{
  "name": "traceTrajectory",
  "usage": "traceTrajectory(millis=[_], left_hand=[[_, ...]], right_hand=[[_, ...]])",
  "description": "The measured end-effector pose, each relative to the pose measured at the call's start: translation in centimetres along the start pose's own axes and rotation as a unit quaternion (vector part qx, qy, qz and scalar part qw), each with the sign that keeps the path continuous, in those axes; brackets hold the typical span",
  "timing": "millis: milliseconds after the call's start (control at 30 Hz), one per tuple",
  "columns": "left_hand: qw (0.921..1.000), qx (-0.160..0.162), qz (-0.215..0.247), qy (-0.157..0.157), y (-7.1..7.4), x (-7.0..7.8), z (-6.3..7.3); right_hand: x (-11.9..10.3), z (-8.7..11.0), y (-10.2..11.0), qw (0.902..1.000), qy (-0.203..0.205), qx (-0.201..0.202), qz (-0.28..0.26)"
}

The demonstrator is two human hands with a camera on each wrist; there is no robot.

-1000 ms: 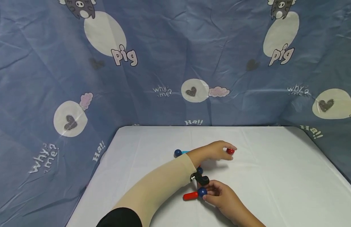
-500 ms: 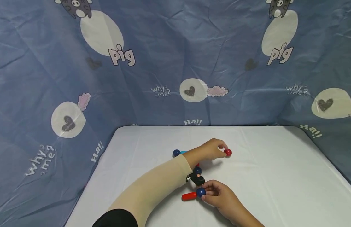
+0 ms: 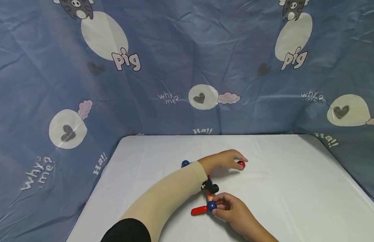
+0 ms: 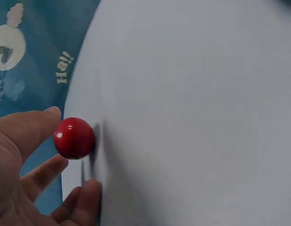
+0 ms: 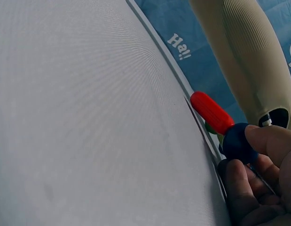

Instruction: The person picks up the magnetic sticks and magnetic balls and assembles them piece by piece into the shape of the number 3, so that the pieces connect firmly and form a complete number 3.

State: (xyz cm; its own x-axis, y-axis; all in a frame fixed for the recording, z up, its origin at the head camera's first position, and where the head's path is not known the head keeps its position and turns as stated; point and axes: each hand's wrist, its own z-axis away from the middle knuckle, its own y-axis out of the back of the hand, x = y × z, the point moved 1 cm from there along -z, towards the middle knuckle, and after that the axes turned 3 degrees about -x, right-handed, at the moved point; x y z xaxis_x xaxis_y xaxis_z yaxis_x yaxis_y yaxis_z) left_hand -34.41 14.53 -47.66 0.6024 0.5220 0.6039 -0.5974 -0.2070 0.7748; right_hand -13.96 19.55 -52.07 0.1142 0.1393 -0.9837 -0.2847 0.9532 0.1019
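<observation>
My left hand (image 3: pixel 227 159) reaches across to the far side and holds a glossy red ball (image 3: pixel 241 164) between thumb and finger. In the left wrist view the thumb and a fingertip meet the near side of this red ball (image 4: pixel 74 138). Closer in, my right hand (image 3: pixel 236 211) pinches a dark blue ball (image 3: pixel 211 206). A red stick (image 3: pixel 199 210) juts left from that ball, and an orange stick (image 3: pixel 209 196) runs away from it under my left wrist. The right wrist view shows thumb and fingers gripping the blue ball (image 5: pixel 239 143).
Another blue ball (image 3: pixel 185 163) with a bit of light blue stick lies behind my left forearm, which hides the pieces between. A black wrist camera (image 3: pixel 211 187) hangs over the orange stick. The white table (image 3: pixel 295 188) ends at a blue printed curtain (image 3: pixel 162 67).
My left fingers have shifted around the red ball, which stays near the same spot. The whole head view has drifted slightly left. My right hand still holds the blue ball.
</observation>
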Motion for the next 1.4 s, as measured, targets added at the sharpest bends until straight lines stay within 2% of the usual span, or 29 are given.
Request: traceTrajectory(millis=[100, 300, 433, 533, 667, 800, 1033, 1233, 1333, 1400], left_hand=[[0.9998, 0.016, -0.009, 0.01, -0.4, -0.2, 0.3], [0.9979, 0.047, 0.025, 0.036, -0.7, -0.4, 1.0], [0.9966, 0.064, 0.037, 0.037, -0.1, -0.2, 2.0], [0.9932, 0.086, 0.068, 0.036, 0.8, 0.0, 3.4], [0.9843, 0.106, 0.133, 0.048, 1.6, -0.1, 6.4], [0.9753, 0.105, 0.183, 0.065, 1.3, -0.4, 10.2], [0.9713, 0.119, 0.195, 0.067, -0.2, -1.2, 16.5], [0.9655, 0.125, 0.194, 0.12, -2.1, -2.2, 22.1], [0.9645, 0.123, 0.194, 0.13, -3.0, -2.4, 24.2], [0.9638, 0.123, 0.198, 0.129, -3.5, -2.5, 25.1]], right_hand=[[-0.2, 0.0, -0.2, 1.0, -0.004, -0.003, -0.002], [-0.6, 0.0, -0.5, 0.9999, -0.009, -0.005, 0.012], [-0.7, 0.0, -0.4, 0.9997, -0.012, -0.004, 0.023], [-0.7, 0.1, -0.2, 0.9993, -0.012, 0.006, 0.035], [-0.6, 0.2, -0.2, 0.9983, -0.018, 0.014, 0.054], [-0.4, 0.2, -0.2, 0.998, -0.031, 0.008, 0.056], [-0.4, 0.1, 0.1, 0.9979, -0.027, 0.017, 0.057], [-0.8, 0.1, -0.6, 0.9964, -0.043, 0.026, 0.068], [-1.0, 0.0, -1.0, 0.9956, -0.046, 0.033, 0.075], [-1.0, -0.1, -1.1, 0.995, -0.046, 0.037, 0.08]])
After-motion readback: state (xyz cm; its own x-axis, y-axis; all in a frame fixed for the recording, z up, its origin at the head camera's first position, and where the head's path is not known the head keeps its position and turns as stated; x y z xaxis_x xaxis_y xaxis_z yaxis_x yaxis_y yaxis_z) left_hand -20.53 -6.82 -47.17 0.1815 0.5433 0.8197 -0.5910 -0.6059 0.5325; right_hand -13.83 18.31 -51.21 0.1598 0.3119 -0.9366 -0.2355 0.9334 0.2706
